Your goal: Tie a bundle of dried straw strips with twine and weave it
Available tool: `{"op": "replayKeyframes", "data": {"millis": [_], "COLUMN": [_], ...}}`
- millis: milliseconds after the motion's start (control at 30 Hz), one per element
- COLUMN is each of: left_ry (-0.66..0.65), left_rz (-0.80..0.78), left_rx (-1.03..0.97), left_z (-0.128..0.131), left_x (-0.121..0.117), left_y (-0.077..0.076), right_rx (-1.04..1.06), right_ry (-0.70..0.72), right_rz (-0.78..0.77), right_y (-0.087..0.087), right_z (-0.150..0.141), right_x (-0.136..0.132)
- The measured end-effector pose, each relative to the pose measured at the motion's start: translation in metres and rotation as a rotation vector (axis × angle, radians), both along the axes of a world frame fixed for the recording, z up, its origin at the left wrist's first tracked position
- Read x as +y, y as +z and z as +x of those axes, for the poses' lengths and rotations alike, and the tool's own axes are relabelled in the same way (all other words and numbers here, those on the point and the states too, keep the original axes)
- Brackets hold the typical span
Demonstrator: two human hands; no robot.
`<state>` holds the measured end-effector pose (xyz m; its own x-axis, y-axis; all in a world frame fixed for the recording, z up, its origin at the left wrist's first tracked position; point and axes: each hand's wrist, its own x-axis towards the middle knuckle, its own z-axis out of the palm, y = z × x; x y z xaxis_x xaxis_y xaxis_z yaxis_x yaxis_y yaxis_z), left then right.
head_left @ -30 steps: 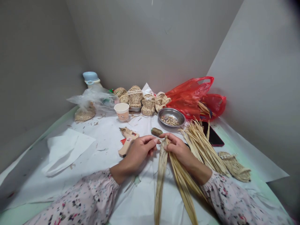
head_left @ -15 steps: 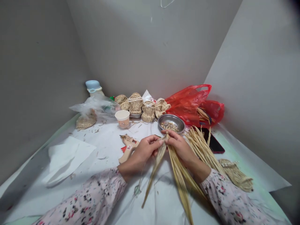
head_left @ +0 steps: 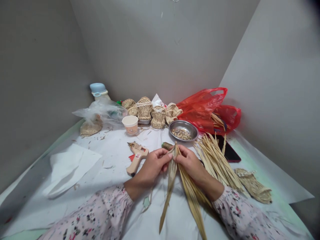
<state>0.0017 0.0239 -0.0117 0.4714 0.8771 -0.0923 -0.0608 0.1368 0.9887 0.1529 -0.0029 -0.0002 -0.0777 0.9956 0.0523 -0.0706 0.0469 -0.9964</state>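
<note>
One steel bowl (head_left: pixel 183 122) of clippings (head_left: pixel 181 134); left hand (head_left: pixel 152 166), right hand (head_left: pixel 191 163): tight grip on strips (head_left: pixel 172 176)

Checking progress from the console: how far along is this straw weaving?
Done: four woven straw pieces stand at the back. In hand: the left hand and right hand pinch dried leaf strips at their top ends. Left: a loose pile of strips lies beside the right hand, with a hot glue gun nearby.

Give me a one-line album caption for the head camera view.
Left hand and right hand pinch dried leaf strips beside a hot glue gun.
</note>
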Motion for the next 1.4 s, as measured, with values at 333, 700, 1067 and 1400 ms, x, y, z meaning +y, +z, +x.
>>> {"op": "replayKeyframes", "data": {"millis": [333, 700, 1067, 1400], "left_ry": [-0.061, -0.017, -0.125, -0.167], "left_rz": [-0.039, -0.143, -0.097, -0.136], "left_rx": [-0.017, -0.241, -0.145, -0.106], "left_z": [0.001, 0.001, -0.002, -0.003], "left_x": [0.001, -0.001, 0.0, -0.004], "left_y": [-0.006, 0.002, 0.004, 0.012], "right_rx": [-0.108, -0.091, 0.028, 0.036], "right_ry": [-0.017, -0.022, -0.029, -0.27], "right_rz": [0.012, 0.037, 0.003, -0.001], "right_y": [-0.007, -0.005, -0.005, -0.004], "right_z": [-0.001, -0.001, 0.005, 0.018], "right_x": [0.002, 0.002, 0.003, 0.011]}}
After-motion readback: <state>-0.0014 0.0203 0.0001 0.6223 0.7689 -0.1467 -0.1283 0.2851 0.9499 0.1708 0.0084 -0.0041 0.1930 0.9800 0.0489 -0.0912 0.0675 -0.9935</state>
